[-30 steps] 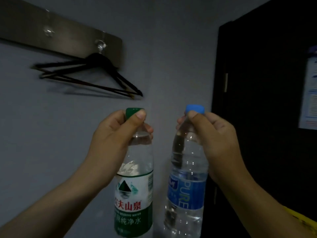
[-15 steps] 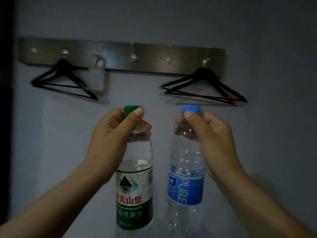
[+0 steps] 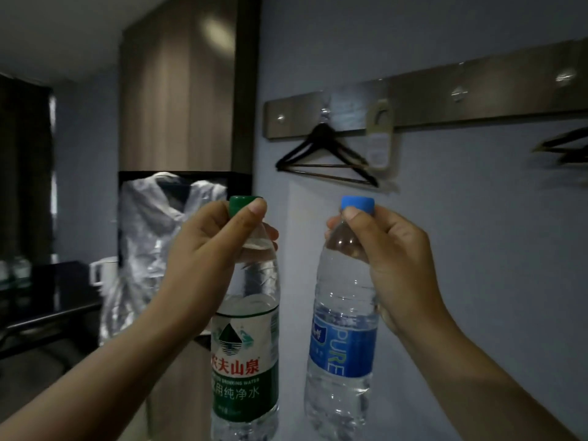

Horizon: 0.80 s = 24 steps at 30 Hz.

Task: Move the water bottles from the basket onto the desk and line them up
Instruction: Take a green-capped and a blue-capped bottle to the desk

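Note:
My left hand (image 3: 206, 259) grips the neck of a clear water bottle with a green cap and green label (image 3: 245, 361). It hangs upright in the air at chest height. My right hand (image 3: 391, 259) grips the neck of a second clear bottle with a blue cap and blue label (image 3: 343, 348), also upright, a short gap to the right of the first. A dark desk (image 3: 47, 300) shows at the far left, below and beyond my left arm. The basket is out of view.
A metal hook rail (image 3: 429, 106) on the grey wall carries black hangers (image 3: 324, 157). A clear plastic bag (image 3: 143, 237) hangs in a dark niche left of the wall. A white kettle (image 3: 103, 273) and glasses (image 3: 16, 272) stand on the desk.
The view has swung left: the hook rail slid to the right, and the niche, the plastic bag and the desk came into sight. Both hands still hold their bottles the same way.

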Tool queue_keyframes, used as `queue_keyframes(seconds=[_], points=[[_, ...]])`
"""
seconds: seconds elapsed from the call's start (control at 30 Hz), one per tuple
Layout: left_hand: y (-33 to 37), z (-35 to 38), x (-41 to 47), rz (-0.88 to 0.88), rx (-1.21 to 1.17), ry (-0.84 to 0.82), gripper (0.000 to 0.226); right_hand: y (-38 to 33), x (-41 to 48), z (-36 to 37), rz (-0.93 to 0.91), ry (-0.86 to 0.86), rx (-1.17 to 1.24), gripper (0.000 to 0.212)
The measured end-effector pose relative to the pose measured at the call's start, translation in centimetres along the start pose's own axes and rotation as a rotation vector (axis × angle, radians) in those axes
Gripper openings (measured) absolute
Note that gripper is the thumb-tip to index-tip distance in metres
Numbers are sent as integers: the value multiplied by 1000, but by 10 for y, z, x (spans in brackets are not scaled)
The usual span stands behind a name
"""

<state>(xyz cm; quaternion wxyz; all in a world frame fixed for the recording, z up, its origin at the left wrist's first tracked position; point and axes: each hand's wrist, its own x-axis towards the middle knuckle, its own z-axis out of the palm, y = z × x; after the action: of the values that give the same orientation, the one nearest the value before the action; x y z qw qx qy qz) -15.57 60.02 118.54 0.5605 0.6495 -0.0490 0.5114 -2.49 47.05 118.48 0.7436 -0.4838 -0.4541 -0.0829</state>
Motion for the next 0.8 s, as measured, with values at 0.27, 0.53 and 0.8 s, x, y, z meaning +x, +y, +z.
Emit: queue_keyframes(seconds=[0.27,0.53,0.8], points=[[-10,-100,16,11,204,173,30,54,20,104,36,-193,169,19],[-20,-149,29,55,413,334,32,110,48,178,58,-300,346,20],[-48,-185,48,53,585,465,37,169,74,235,72,-402,501,13]])
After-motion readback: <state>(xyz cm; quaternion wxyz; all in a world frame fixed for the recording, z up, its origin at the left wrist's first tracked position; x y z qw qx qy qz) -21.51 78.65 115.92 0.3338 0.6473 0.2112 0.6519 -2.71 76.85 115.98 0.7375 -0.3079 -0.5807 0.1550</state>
